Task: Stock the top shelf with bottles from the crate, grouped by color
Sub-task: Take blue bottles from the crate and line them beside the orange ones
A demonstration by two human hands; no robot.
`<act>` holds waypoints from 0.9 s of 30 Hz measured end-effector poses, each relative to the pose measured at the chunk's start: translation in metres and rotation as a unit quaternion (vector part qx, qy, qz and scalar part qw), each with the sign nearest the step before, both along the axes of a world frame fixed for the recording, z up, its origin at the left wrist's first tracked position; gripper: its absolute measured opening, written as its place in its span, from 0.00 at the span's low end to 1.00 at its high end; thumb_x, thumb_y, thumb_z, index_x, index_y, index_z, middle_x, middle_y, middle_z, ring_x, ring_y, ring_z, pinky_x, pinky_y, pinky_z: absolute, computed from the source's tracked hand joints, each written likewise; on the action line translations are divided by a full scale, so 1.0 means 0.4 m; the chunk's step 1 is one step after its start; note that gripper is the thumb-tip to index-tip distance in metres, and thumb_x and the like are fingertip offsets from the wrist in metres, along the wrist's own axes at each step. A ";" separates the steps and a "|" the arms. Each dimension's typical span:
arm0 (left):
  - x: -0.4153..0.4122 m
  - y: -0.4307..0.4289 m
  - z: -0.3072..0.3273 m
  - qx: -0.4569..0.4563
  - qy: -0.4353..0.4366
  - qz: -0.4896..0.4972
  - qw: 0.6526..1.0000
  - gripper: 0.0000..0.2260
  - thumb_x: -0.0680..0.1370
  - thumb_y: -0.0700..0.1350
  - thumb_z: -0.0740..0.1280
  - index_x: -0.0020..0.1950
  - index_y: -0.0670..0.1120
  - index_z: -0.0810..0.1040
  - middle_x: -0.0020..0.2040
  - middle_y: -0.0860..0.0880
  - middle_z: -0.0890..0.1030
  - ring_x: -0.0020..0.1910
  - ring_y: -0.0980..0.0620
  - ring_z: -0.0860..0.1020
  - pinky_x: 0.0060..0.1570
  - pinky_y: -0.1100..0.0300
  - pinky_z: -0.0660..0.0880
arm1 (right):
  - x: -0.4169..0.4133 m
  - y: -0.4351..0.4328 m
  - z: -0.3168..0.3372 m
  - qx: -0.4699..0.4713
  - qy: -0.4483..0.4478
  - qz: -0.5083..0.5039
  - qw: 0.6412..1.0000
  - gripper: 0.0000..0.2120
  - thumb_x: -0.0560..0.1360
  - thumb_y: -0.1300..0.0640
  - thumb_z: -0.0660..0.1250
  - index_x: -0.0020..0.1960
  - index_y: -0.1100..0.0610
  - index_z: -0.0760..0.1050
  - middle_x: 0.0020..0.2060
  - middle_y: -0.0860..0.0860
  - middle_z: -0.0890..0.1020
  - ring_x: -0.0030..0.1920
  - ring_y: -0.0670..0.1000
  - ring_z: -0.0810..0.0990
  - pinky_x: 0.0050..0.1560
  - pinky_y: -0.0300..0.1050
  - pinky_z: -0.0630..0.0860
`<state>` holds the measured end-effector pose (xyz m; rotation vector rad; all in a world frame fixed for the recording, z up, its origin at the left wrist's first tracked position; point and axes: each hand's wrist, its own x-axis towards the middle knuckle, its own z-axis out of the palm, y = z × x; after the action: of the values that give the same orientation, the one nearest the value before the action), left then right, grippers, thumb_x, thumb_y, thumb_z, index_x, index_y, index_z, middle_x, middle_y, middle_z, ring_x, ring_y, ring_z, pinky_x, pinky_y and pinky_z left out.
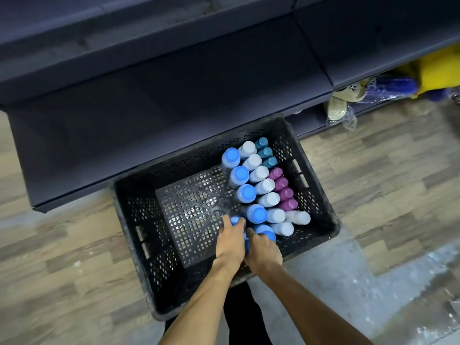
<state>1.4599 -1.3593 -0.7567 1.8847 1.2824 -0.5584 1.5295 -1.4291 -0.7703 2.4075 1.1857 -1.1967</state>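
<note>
A black perforated crate (pixel 139 245) stands on the floor below me. Upright bottles fill its right half: a row with blue caps (pixel 240 173), a row with white caps (pixel 258 174), three teal ones (pixel 264 152) at the far end and several purple ones (pixel 283 188) along the right wall. My left hand (pixel 230 244) grips a blue-capped bottle (pixel 235 220) at the near end of the blue row. Beside it my right hand (pixel 263 252) grips another blue-capped bottle (pixel 265 231). Both bottle bodies are hidden under my hands.
Dark shelving (pixel 161 95) runs across the view beyond the crate; its boards look bare here. To the right, a low shelf holds wrapped goods, blue (pixel 395 87) and yellow (pixel 438 70). Clear plastic wrap (pixel 199 202) lies on the crate's bare left floor. Wood-look flooring surrounds it.
</note>
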 end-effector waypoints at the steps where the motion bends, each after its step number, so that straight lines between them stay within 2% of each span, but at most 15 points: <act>1: -0.001 0.001 0.006 0.013 0.001 0.010 1.000 0.15 0.79 0.35 0.60 0.64 0.48 0.69 0.69 0.43 0.58 0.54 0.40 0.76 0.56 0.49 0.75 | 0.000 0.002 0.002 0.009 0.007 -0.006 1.000 0.19 0.76 0.52 0.63 0.66 0.50 0.66 0.55 0.54 0.80 0.56 0.57 0.80 0.49 0.51 0.77; 4: -0.007 0.012 0.033 0.070 -0.011 0.013 0.997 0.13 0.80 0.36 0.60 0.62 0.48 0.71 0.69 0.43 0.60 0.58 0.42 0.72 0.58 0.52 0.74 | -0.002 0.012 0.025 0.042 0.004 -0.016 0.999 0.21 0.74 0.49 0.66 0.64 0.51 0.67 0.55 0.54 0.78 0.54 0.57 0.80 0.47 0.49 0.76; 7: -0.020 0.039 0.066 0.098 -0.025 0.007 0.995 0.15 0.79 0.37 0.62 0.65 0.48 0.71 0.68 0.45 0.63 0.60 0.42 0.73 0.57 0.51 0.74 | -0.008 0.026 0.059 0.086 -0.014 -0.011 0.996 0.22 0.73 0.47 0.67 0.64 0.53 0.68 0.56 0.55 0.76 0.52 0.58 0.81 0.45 0.48 0.74; 10: -0.047 0.064 0.109 0.116 -0.036 0.003 0.993 0.22 0.77 0.39 0.67 0.70 0.46 0.67 0.66 0.47 0.68 0.60 0.44 0.76 0.57 0.53 0.73 | -0.011 0.048 0.107 0.083 -0.012 -0.040 0.996 0.25 0.72 0.51 0.68 0.66 0.54 0.67 0.59 0.56 0.72 0.53 0.59 0.80 0.48 0.48 0.74; 12: -0.072 0.077 0.149 0.132 -0.052 0.014 0.990 0.22 0.75 0.40 0.68 0.68 0.46 0.68 0.64 0.48 0.69 0.58 0.44 0.77 0.56 0.53 0.73 | -0.006 0.069 0.151 0.092 0.001 -0.081 0.992 0.28 0.71 0.55 0.70 0.68 0.54 0.66 0.61 0.54 0.69 0.55 0.59 0.79 0.51 0.49 0.75; 16: -0.118 0.105 0.240 0.156 -0.083 0.051 0.983 0.21 0.72 0.40 0.71 0.63 0.46 0.71 0.60 0.48 0.71 0.54 0.43 0.78 0.53 0.52 0.75 | 0.003 0.109 0.241 0.156 0.008 -0.069 0.985 0.21 0.71 0.59 0.71 0.62 0.55 0.70 0.58 0.53 0.72 0.55 0.58 0.78 0.51 0.48 0.73; 19: -0.142 0.142 0.326 0.177 -0.101 0.050 0.978 0.19 0.72 0.42 0.71 0.62 0.46 0.72 0.58 0.48 0.71 0.53 0.43 0.78 0.53 0.52 0.74 | 0.006 0.148 0.345 0.192 -0.010 -0.038 0.981 0.21 0.71 0.57 0.70 0.63 0.56 0.70 0.57 0.54 0.75 0.54 0.58 0.78 0.50 0.48 0.73; 22: -0.160 0.186 0.421 0.211 -0.095 0.026 0.972 0.17 0.72 0.45 0.71 0.59 0.46 0.73 0.56 0.47 0.72 0.52 0.44 0.78 0.51 0.53 0.74 | 0.007 0.191 0.474 0.211 -0.041 0.003 0.977 0.24 0.75 0.54 0.68 0.67 0.57 0.65 0.57 0.56 0.77 0.55 0.60 0.79 0.51 0.50 0.75; 25: -0.173 0.230 0.531 0.245 -0.106 0.005 0.964 0.14 0.73 0.46 0.70 0.57 0.46 0.73 0.54 0.48 0.73 0.50 0.44 0.79 0.48 0.54 0.73 | 0.006 0.229 0.615 0.247 -0.081 0.030 0.965 0.19 0.75 0.52 0.68 0.62 0.57 0.66 0.52 0.55 0.79 0.51 0.61 0.79 0.45 0.50 0.73; 27: -0.180 0.260 0.619 0.268 -0.125 -0.004 0.955 0.14 0.73 0.46 0.70 0.56 0.46 0.74 0.53 0.48 0.73 0.49 0.45 0.78 0.47 0.55 0.73 | 0.004 0.255 0.714 0.290 -0.085 0.032 0.953 0.18 0.74 0.53 0.69 0.58 0.57 0.66 0.49 0.55 0.79 0.50 0.61 0.79 0.44 0.50 0.72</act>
<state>1.3880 -1.2554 -0.5093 2.3092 1.3422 0.0446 1.5313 -1.3270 -0.4849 2.7660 1.7270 -0.6591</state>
